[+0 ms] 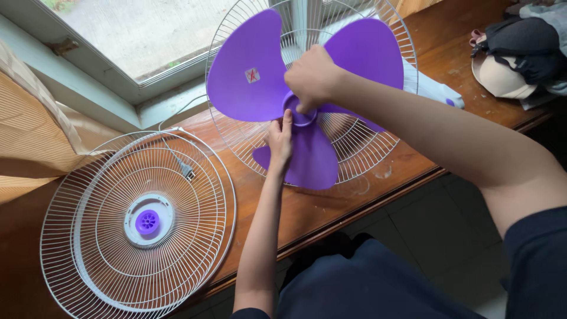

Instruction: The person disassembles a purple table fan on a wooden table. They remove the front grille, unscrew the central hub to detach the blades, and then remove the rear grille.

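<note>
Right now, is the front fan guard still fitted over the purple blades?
No, the front guard lies flat on the wooden table to the left, apart from the purple blade, which both hands touch uncovered.

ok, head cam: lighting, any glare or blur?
Head view: soft daylight from the window, pane washed out bright; purple plastic three-blade fan propeller sharp and evenly lit; faint sheen on the brown wooden table; right hand and left hand crisp, no motion blur; mild wide-angle bowing at edges.

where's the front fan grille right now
In the head view the front fan grille lies flat on the wooden table, lower left, apart from the left hand and the purple blade.
</note>
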